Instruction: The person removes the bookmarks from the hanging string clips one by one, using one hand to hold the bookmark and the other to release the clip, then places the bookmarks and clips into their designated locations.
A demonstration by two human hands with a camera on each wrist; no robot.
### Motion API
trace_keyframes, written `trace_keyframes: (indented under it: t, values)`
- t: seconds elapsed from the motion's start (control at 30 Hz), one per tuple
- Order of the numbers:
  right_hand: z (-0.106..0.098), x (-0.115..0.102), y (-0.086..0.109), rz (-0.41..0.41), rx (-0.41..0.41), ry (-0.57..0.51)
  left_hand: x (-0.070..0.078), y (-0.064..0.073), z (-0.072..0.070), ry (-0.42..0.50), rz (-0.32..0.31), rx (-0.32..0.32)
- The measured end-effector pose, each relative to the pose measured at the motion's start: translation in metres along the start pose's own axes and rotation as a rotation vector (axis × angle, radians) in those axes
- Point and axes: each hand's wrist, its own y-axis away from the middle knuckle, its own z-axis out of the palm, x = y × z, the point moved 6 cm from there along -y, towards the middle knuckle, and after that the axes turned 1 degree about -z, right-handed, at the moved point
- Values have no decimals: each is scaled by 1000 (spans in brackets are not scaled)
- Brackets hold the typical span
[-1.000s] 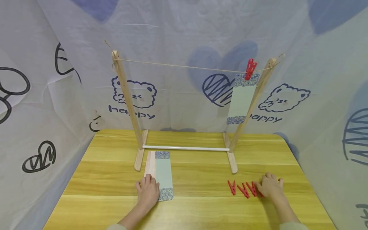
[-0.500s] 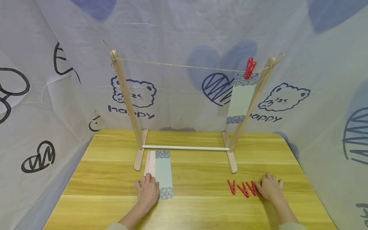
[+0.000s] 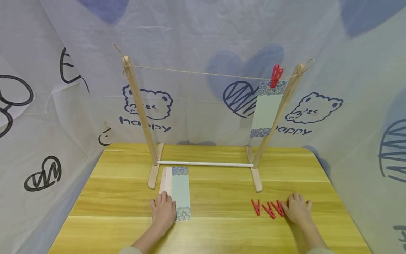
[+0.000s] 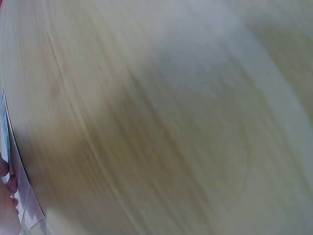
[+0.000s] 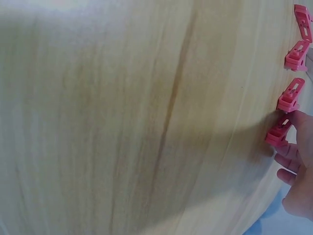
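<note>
My left hand point(image 3: 163, 212) rests on the left part of several overlapping paper strips, with its fingers relaxed. The uppermost strip is a pale green bookmark-like card point(image 3: 180, 190) with blue patterned ends; pinkish strips point(image 3: 166, 181) show at its left. Those strips appear only at the edge of the left wrist view. At the right, my right hand point(image 3: 297, 210) pinches a red clothespin point(image 5: 279, 133) between thumb and fingers; in the head view the hand hides it. Three more red clothespins lie in a row to its left, the nearest clothespin point(image 3: 278, 208) beside my thumb.
A wooden stand point(image 3: 139, 102) with a string point(image 3: 203, 73) across its top stands at the back. Red clothespins point(image 3: 276, 76) fix a green patterned card point(image 3: 267, 109) to the string's right end. A white rod point(image 3: 204, 163) joins the feet. Printed cloth point(image 3: 190, 35) surrounds the table point(image 3: 219, 225).
The right hand shifts very slightly, and the red of the clothespin beneath it no longer shows in the head view. The left hand and paper strips stay nearly still.
</note>
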Motion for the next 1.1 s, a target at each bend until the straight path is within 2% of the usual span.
trace_keyframes:
  t: [0.5,0.9,1.1]
  values:
    - [0,-2,3,-1,58,0,-1,-1,4,-46,-1,5]
    - [0,-2,4,12,52,-5,0,-1,3,-51,5,5]
    - [-3,-1,5,33,65,-20,1,-1,0,-42,18,30]
